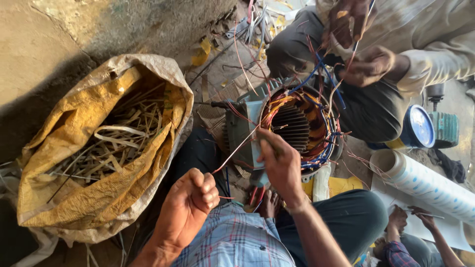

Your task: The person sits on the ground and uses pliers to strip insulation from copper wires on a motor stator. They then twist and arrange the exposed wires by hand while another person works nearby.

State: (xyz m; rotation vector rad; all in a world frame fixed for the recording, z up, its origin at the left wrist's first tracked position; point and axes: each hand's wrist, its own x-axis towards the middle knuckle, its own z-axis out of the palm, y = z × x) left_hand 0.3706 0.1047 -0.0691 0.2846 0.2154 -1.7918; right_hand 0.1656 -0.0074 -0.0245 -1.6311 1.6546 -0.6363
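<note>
An electric motor stator (pixel 297 126) with copper windings and red and blue lead wires lies on the ground in front of me. My left hand (pixel 190 198) is closed in a fist near my chest, with a thin red wire (pixel 235 151) running from it up to the stator's rim. My right hand (pixel 279 160) rests on the near edge of the stator, fingers pinched on that wire at the windings. A second person's two hands (pixel 363 62) hold wires above the far side of the stator.
A large woven sack (pixel 99 143) with a yellow lining, full of thin strips, sits at the left. A blue-and-white tin (pixel 418 126) and a roll of white sheet (pixel 425 183) lie at the right. Another person's hands (pixel 410 217) work on the sheet. Scraps litter the ground beyond.
</note>
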